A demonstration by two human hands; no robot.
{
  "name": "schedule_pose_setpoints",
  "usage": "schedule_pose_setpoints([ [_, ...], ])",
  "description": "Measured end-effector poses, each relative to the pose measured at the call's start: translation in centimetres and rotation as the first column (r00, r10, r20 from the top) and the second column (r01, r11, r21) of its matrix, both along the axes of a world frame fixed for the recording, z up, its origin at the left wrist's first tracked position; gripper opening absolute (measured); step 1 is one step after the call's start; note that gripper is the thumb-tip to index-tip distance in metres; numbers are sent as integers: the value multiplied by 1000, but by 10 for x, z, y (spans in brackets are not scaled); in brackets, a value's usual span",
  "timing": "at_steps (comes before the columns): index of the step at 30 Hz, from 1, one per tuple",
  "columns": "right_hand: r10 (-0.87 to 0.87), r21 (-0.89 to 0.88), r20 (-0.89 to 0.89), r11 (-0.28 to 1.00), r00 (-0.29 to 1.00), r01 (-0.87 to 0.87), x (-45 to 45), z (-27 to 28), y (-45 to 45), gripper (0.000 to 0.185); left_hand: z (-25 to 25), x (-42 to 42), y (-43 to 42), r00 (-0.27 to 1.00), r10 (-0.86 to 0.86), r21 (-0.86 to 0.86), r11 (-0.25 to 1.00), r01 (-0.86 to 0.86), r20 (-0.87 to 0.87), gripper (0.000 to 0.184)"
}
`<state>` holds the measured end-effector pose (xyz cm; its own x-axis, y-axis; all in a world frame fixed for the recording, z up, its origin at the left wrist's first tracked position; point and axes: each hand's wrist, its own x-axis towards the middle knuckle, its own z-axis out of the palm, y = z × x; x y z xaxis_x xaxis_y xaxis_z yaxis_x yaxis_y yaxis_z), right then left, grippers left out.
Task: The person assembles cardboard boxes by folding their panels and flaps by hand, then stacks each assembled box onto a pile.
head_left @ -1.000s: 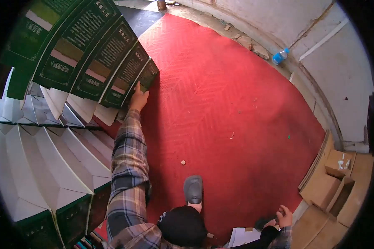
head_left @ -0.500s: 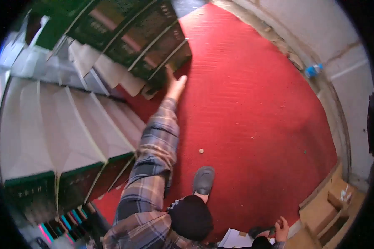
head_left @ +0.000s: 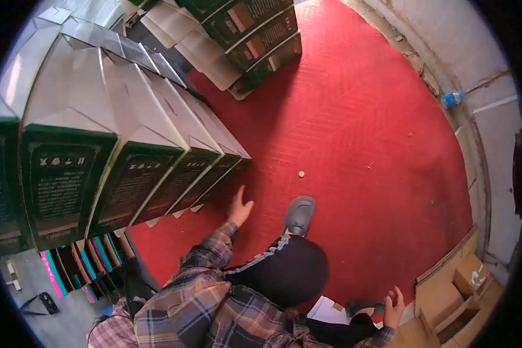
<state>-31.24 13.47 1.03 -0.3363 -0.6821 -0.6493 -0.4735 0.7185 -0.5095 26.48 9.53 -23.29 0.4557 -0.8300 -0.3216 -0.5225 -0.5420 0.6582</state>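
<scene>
My left hand (head_left: 239,209) is held over the red floor covering (head_left: 354,145), fingers stretched and thumb apart, holding nothing. Closest to it is the near stack of green cartons with pale flaps (head_left: 174,180), a small gap away in the picture. Beyond stands another stack of green cartons (head_left: 255,40), its pale flaps sticking out to the left. At the lower right my right hand (head_left: 394,310) hangs with its fingers apart and slightly curled, nothing in it. Between my legs and that hand lies a white sheet or packet (head_left: 329,311), partly hidden.
An opened brown cardboard box (head_left: 446,301) stands at the lower right. A blue-labelled bottle (head_left: 452,99) lies by the wall. Pink and blue edged boxes (head_left: 87,261) and a black strapped object (head_left: 47,303) are at the lower left. A small round object (head_left: 301,174) lies before my grey shoe (head_left: 300,214).
My left hand has come back from the base of the far carton stack towards my body, beside the near stack. The view has shifted, showing more of the near stack. My right hand stays low right.
</scene>
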Motion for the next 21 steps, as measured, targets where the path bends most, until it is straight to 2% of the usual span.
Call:
schedule_pose_setpoints([
  [1, 2, -9, 5, 1000, 1000, -2, 4, 0, 0, 44, 7, 18, 4, 1000, 2, -9, 1000, -2, 5, 70],
  [3, 29, -4, 2, 1000, 1000, -29, 8, 2, 2, 44, 19, 46, 6, 994, 93, 109, 989, -98, 49, 68],
  [4, 28, -10, 4, 1000, 1000, -28, 6, -2, 6, 44, 26, 55, 7, 994, 93, 104, 990, -98, 51, 68],
  [6, 93, -67, -88, 993, 992, -99, -8, -19, 18, 43, 36, 70, 5, 999, -31, 159, 987, 26, 27, 62],
  [7, 93, -74, -85, 992, 992, -100, -13, -28, 22, 43, 34, 75, 5, 999, -30, 153, 988, 25, 30, 62],
  [9, 101, -176, -88, 978, 991, -115, -31, -47, 36, 43, 19, 81, 14, 981, -98, 117, 990, 79, 168, 55],
  [13, 158, -164, -132, 970, 979, -178, -50, -62, 44, 42, 31, 76, 2, 999, 47, 69, 996, -49, 25, 50],
  [16, 155, -78, -168, 982, 974, -169, -55, -67, 45, 41, 30, 95, -12, 995, 101, 175, 979, -102, 14, 45],
  [18, 61, -116, -126, 990, 990, -76, -53, -67, 46, 41, 26, 111, -22, 993, 41, 27, 999, -44, 106, 43],
  [20, 12, -85, -129, 996, 992, -23, -44, -56, 39, 40, 35, 125, -37, 994, 101, 99, 990, -105, 44, 42],
  [21, -37, -59, -130, 998, 991, 30, -37, -50, 34, 39, 27, 136, -40, 992, 110, 48, 992, -113, 65, 42],
])
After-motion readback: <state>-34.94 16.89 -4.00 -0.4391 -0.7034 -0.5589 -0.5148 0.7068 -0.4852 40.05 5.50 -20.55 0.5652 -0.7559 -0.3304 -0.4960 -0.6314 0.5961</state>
